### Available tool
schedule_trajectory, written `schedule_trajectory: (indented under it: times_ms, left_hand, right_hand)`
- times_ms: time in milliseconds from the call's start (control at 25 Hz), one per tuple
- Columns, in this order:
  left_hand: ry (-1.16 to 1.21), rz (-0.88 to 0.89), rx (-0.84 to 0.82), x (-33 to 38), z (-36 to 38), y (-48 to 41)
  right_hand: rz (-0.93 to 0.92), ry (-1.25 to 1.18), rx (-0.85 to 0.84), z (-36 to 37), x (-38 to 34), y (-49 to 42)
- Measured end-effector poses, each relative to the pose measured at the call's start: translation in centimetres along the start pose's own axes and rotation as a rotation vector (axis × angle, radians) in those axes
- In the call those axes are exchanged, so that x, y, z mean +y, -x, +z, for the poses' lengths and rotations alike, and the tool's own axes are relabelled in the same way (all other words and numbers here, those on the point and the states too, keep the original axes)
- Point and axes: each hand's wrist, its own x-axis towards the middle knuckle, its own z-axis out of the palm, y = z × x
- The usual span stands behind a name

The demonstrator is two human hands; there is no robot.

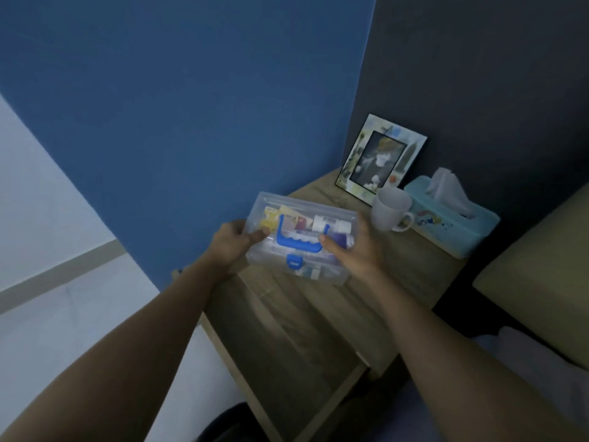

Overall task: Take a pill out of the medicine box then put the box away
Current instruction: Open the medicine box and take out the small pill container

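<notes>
I face a blue wall [191, 106] that meets a dark grey wall [478, 74] in the corner, and the light here is dim. Tucked into that corner is my wooden bedside surface [414, 260], with an open shelf [296, 355] below its top. The pale floor [79, 314] runs off to my left past a light baseboard [63, 269], and a tan cushioned bed edge [541, 266] sits on my right.

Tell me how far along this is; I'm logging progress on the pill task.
Early, it seems. Both hands, left hand and right hand, hold the clear box over the nightstand. Its blue latch looks closed and no loose pill shows. Left: open it, take a pill, put the box away.
</notes>
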Motion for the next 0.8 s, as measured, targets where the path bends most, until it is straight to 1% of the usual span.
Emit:
schedule_trajectory:
  times_ms: [160, 240, 280, 400, 440, 520, 560, 600, 640, 680, 720, 760, 800]
  left_hand:
    - [-0.108, 0.032, -0.009, -1.1, 2.1, -2.9]
    - [-0.072, 0.029, 0.003, -1.7, 2.8, -3.9]
    - [-0.077, 0.027, 0.02, -1.8, 3.1, -4.1]
    - [-0.22, 0.053, 0.113, -1.9, 3.8, -4.0]
    - [-0.208, 0.053, 0.162, -1.9, 4.2, -3.7]
    - [-0.045, 0.007, 0.358, -2.5, 5.7, -2.5]
    - [0.062, -0.05, 0.466, -3.1, 6.8, -1.7]
    - [0.16, -0.136, 0.506, -3.7, 8.1, -0.9]
    - [0.24, -0.22, 0.444, -4.1, 9.4, -0.1]
    - [0.286, -0.268, 0.317, -4.5, 10.7, 0.4]
    - [0.288, -0.278, 0.175, -4.6, 11.9, 0.6]
    - [0.261, -0.27, 0.075, -4.4, 12.7, 0.5]
    - [0.235, -0.255, 0.031, -4.1, 13.2, 0.3]
  right_hand:
    - [-0.033, -0.008, -0.005, 0.1, 2.3, -3.6]
    - [-0.05, 0.01, -0.014, 0.0, 2.7, -4.8]
    - [-0.057, 0.02, -0.023, -0.2, 2.7, -5.1]
    - [-0.054, 0.06, -0.096, -0.7, 2.6, -5.8]
    - [-0.073, 0.133, -0.113, -0.8, 2.7, -6.0]
    - [-0.14, 0.395, -0.095, -1.0, 2.7, -6.0]
    - [-0.201, 0.529, -0.075, -1.0, 2.5, -6.0]
    - [-0.295, 0.62, -0.073, -1.0, 2.1, -6.0]
    - [-0.398, 0.671, -0.113, -0.9, 1.9, -6.1]
    - [-0.477, 0.697, -0.181, -0.7, 1.8, -6.2]
    - [-0.509, 0.718, -0.248, -0.6, 1.8, -6.3]
    - [-0.51, 0.736, -0.29, -0.4, 2.0, -6.5]
    - [-0.501, 0.749, -0.31, -0.4, 2.2, -6.7]
